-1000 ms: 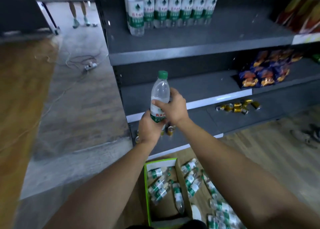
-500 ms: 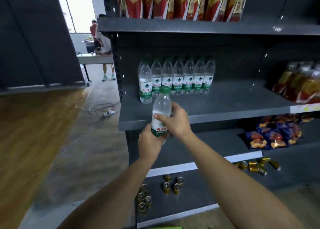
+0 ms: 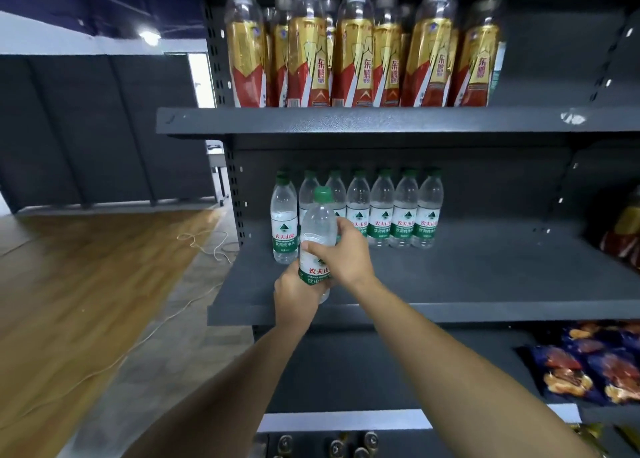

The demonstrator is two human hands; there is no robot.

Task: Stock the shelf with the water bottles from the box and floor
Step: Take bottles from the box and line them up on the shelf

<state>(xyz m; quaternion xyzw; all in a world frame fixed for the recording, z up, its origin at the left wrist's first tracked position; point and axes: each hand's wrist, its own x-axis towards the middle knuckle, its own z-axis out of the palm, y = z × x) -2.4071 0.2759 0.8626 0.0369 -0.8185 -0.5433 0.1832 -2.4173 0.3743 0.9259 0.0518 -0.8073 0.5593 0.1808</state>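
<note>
Water bottle (image 3: 318,222) with a green cap and a green and white label stands upright in both of my grips, over the front left part of the middle shelf (image 3: 485,277). From the head camera, my only view, I see the left grip (image 3: 296,294) curled round the bottle's lower end from below. The right grip (image 3: 343,253) is wrapped round its body from the right, with the thumb lying across the front just above the label. Both are holding the bottle firmly. The fingers cover most of its base, so I cannot tell whether it touches the shelf board or hangs just above it.

At the back of the middle shelf, towards its left side, a row of matching bottles (image 3: 381,211) stands upright, side by side and touching. One more bottle (image 3: 284,222) stands in front of the row's left end, just left of the one I hold. The right half of the middle shelf's board is bare grey metal, and red and gold packets (image 3: 627,235) show at its far right edge.

On the shelf above it, tall drink bottles (image 3: 353,48) with gold and red wrappers are packed close together. Below the middle shelf, to the right, lie dark blue snack bags (image 3: 588,371), and lower down I see the tops of a few cans (image 3: 346,447). Left of the middle shelf, a thin pale cable (image 3: 207,246) trails over the wooden floor (image 3: 86,284).
</note>
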